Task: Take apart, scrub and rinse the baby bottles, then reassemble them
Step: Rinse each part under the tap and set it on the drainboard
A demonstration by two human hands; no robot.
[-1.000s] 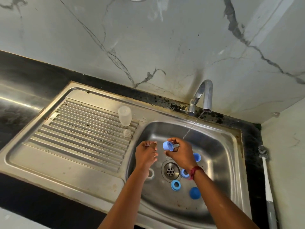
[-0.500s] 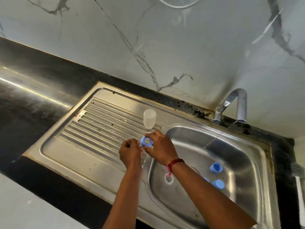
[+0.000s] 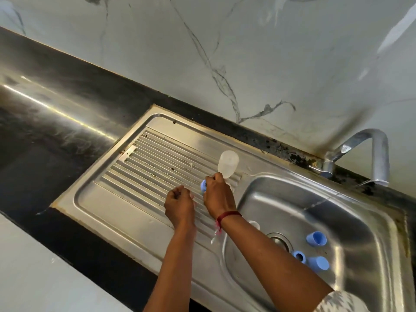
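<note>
- In the steel basin [image 3: 337, 212], toward its near right side, we see a blue cap [image 3: 316, 238], a second cap [image 3: 319, 263] and a blue ring [image 3: 298, 256] lying loose by the drain [image 3: 280, 240]. They are smooth, light, round plastic.
- We judge that running water could roll these parts about on the curved steel or lodge one over the drain.
- Our left hand [image 3: 180, 206] hovers over the ribbed drainboard [image 3: 139, 176] with its fingers curled under. We cannot tell whether it holds anything.
- Our right hand [image 3: 217, 195] pinches a small blue piece [image 3: 203, 185] above the drainboard's far right corner. Wet, slick plastic like this could slip from so light a grip and skid down the ribs.
- Just beyond the knuckles a translucent, round-ended bottle [image 3: 228, 164] stands on end at that same corner. We cannot tell whether the fingers touch it.
- The bottle is tall and light on a grooved surface, so a nudge from the hand could tip it toward the basin.
- At the basin's far right corner the bent metal tap [image 3: 360, 149] lets out a thin trickle.
- The glossy black desk [image 3: 56, 122] and the veined marble wall [image 3: 270, 52] lie behind. Dark grime speckles the seam by the tap and could soil clean parts.
</note>
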